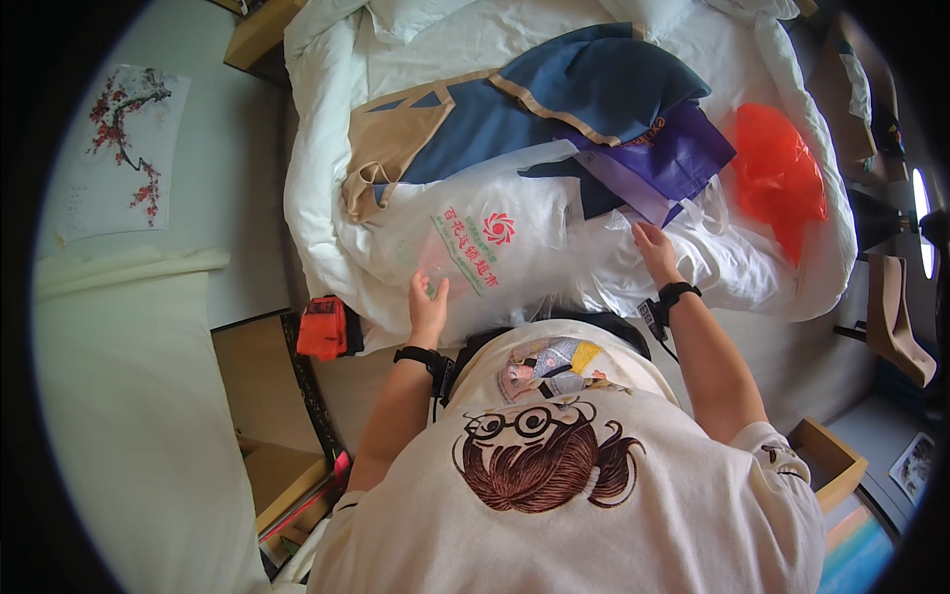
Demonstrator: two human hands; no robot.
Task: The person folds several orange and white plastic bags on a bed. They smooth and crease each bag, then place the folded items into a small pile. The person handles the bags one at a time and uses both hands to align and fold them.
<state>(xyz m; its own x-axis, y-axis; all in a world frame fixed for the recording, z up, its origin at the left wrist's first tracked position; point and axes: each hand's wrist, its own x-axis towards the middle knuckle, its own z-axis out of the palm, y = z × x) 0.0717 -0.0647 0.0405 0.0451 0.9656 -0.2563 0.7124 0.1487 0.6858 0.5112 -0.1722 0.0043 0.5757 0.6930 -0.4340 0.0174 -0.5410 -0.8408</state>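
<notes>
Both hands flat on clear plastic bag (495, 247) — crinkled, translucent.

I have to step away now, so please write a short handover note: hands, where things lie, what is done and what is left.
Left hand: open, flat on the white plastic bag spread on the bed.
Right hand: open, fingers on the bag's far edge, beside the purple bag.
Blue and tan cloth lies behind; the red bag sits to the right.
Done: white bag laid out.
Left: it looks not yet folded; the others untouched.
</notes>
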